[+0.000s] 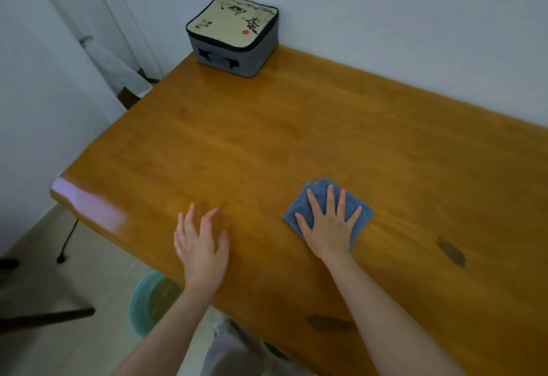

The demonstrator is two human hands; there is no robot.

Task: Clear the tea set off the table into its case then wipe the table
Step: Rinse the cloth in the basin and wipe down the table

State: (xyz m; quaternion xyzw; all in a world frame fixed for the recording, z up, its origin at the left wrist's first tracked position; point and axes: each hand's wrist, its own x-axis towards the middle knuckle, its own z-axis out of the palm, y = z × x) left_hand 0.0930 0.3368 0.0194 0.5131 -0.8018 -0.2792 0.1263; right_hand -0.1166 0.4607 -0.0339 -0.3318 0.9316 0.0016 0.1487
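Nearest the camera, 2 bare forearms enter from the bottom edge, which cuts them off below the elbow. Between them lies a patch of grey clothing [228, 352], too blurred to describe further. A teal tub [148, 298] stands on the floor, partly hidden by the left forearm and the near rim of the counter [267, 138].

The left hand [201, 245] lies over the counter close to its near edge, fingers released, spread and slightly bent, holding nothing. Motion blur prevents telling whether the palm touches the wood. The right hand [329, 227] lies flat on a folded blue cloth [299, 206], its fingers straight and fanned, pressing the cloth onto the counter rather than grasping it. The hand covers the cloth's middle and near part. At the far corner 2 layers show, slightly offset.

2 dark marks in the wood are visible, mark A [329, 322] by the right forearm and mark B [450, 252] to the right of the cloth. The counter's right side is cut off by the frame, and glare whitens its near left corner. Left of that corner, thin dark furniture legs [68, 239] stand on the floor, their upper parts hidden.

The case [234, 34] sits on the far left corner of the counter, just beside the wall [385, 4] and well apart from both hands. Its printed lid is closed, so the contents are hidden. A pale curtain [112, 64] hangs behind, to the left.
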